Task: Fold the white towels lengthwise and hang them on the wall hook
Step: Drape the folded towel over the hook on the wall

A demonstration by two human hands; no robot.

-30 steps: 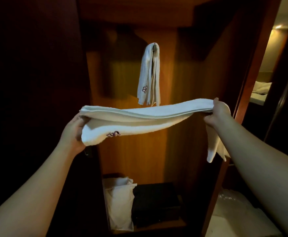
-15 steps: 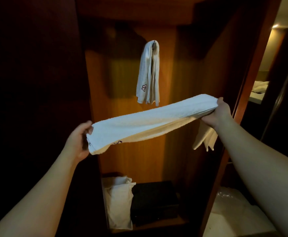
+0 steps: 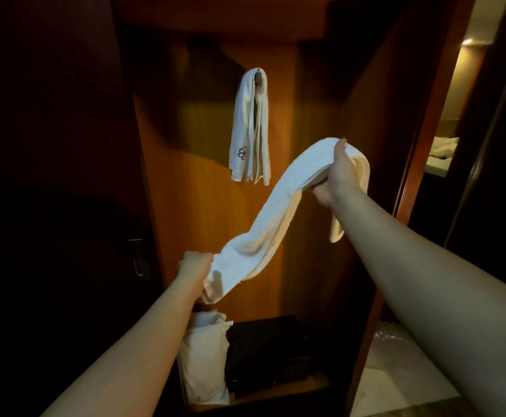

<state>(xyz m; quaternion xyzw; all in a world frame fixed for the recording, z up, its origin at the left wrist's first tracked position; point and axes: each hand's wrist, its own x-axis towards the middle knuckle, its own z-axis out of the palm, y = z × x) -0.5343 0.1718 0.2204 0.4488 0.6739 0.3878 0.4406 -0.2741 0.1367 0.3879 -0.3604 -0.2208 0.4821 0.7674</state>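
A folded towel (image 3: 279,218) is gripped by curled fingers at both ends, right hand (image 3: 337,176) at 2 o'clock of left hand (image 3: 194,266) (another towel (image 3: 250,127) is hung at 12).

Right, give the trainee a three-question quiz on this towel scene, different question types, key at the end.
1. True or false: a folded white towel with a purple emblem already hangs on the metal wall hook.
2. Which hand is higher on the long white terry towel being held: the left hand or the right hand?
3. Multiple choice: below the hook, the white cloth bag stands beside A) a red bucket, B) a black box, C) a glass vase.

Key: 1 true; 2 right hand; 3 B.
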